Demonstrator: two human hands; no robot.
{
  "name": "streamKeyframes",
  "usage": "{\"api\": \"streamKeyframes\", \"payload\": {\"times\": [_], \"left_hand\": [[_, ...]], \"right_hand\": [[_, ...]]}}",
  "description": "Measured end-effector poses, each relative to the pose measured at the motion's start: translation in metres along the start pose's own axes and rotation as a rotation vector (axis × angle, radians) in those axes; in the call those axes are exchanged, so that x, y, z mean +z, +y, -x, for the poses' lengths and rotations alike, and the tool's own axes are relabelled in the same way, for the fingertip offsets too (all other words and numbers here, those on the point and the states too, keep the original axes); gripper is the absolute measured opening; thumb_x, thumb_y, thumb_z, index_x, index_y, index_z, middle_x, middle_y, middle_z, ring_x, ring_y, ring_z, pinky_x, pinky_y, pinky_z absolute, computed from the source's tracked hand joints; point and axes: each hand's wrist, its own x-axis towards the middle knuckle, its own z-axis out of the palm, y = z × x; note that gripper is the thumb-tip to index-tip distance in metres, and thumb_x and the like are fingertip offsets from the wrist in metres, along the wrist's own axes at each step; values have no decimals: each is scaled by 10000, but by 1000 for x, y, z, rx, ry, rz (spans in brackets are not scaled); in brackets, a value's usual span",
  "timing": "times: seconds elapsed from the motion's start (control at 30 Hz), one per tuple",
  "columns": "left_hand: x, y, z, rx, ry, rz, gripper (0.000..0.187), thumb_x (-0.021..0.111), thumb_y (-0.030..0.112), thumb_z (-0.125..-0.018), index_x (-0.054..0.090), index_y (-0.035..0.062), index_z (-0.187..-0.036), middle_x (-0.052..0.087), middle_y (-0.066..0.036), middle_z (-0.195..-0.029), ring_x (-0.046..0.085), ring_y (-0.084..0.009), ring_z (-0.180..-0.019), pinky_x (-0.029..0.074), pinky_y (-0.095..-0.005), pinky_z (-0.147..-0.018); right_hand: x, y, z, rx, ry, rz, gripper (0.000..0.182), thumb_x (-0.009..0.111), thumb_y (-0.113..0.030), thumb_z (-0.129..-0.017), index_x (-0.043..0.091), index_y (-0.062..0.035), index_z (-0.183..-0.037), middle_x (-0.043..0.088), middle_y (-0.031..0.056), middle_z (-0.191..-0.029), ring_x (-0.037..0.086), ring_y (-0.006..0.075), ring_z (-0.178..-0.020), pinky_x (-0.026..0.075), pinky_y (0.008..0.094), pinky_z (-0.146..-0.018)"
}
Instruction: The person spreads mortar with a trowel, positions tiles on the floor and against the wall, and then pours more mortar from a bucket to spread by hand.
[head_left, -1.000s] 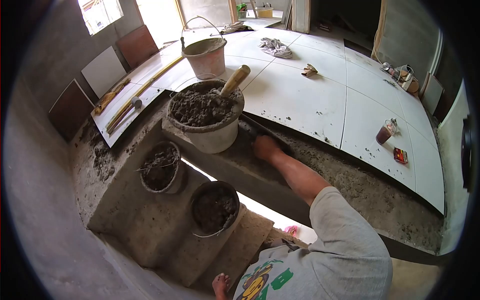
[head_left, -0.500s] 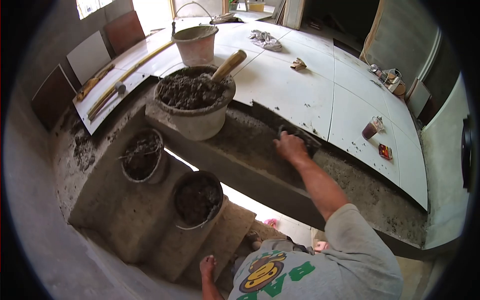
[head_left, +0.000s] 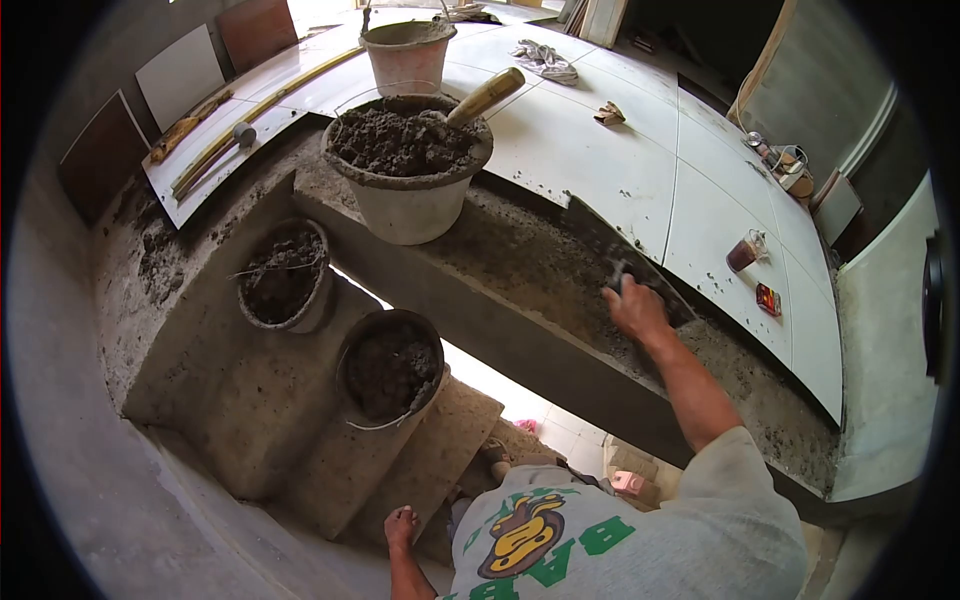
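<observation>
My right hand (head_left: pixel 640 308) grips the handle of a flat plastering trowel (head_left: pixel 585 222). The long dark blade lies against the rough, mortar-covered ledge (head_left: pixel 520 255), along the edge of the white tiles. Low in the view, my left hand (head_left: pixel 402 525) hangs beside my body above the steps, its fingers curled and no object visible in them. To the left of the trowel, a large bucket (head_left: pixel 410 210) heaped with dark mortar stands on the ledge. A thick wooden handle (head_left: pixel 487 97) sticks up out of that mortar.
On the steps (head_left: pixel 240 430) stand two buckets of mortar, one at the left (head_left: pixel 285 275) and one nearer (head_left: pixel 390 368). Another bucket (head_left: pixel 408 55) sits on the white tiles (head_left: pixel 640 150). A drink cup (head_left: pixel 745 252), a small red packet (head_left: pixel 768 300) and a mallet (head_left: pixel 243 134) lie farther out.
My right hand and the trowel have moved right along the ledge, and the blade is now more plainly seen. The view has shifted slightly. My left hand stays low, still curled.
</observation>
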Motion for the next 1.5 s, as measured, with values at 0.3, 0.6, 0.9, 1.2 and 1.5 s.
{"api": "streamKeyframes", "payload": {"times": [0.3,0.6,0.9,1.2,1.5], "left_hand": [[22,-13,9,-59,40,23,282,554,233,-802,590,-19,-923,598,-53,-681,543,-130,-543,437,-268,-461],[55,27,-18,-48,-120,34,297,557,207,-816,574,-53,-959,597,-99,-730,561,-152,-599,466,-267,-550],[9,16,-25,49,-27,54,297,553,198,-817,567,-64,-954,590,-107,-760,569,-158,-619,486,-284,-569],[20,-6,6,-109,77,16,262,560,206,-800,595,-35,-899,590,-69,-694,551,-139,-566,452,-266,-498],[59,-19,-48,-8,-218,72,268,564,213,-818,545,-22,-945,562,-68,-708,522,-131,-551,415,-260,-473]], "right_hand": [[24,-88,-102,-229,82,-39,411,484,-387,-843,491,13,-936,596,263,-836,570,411,-870,443,490,-765],[11,0,-53,-127,137,37,387,514,-387,-828,478,-8,-897,597,249,-773,581,415,-767,446,500,-661],[9,-9,-29,-95,72,-33,409,491,-399,-845,478,4,-911,590,262,-753,573,432,-758,443,504,-654],[22,-92,-108,-198,103,-50,427,498,-396,-841,500,22,-927,596,263,-826,572,405,-862,445,485,-749],[10,41,-20,-30,98,87,395,508,-394,-832,473,-4,-880,597,245,-746,578,422,-739,440,497,-650]]}}
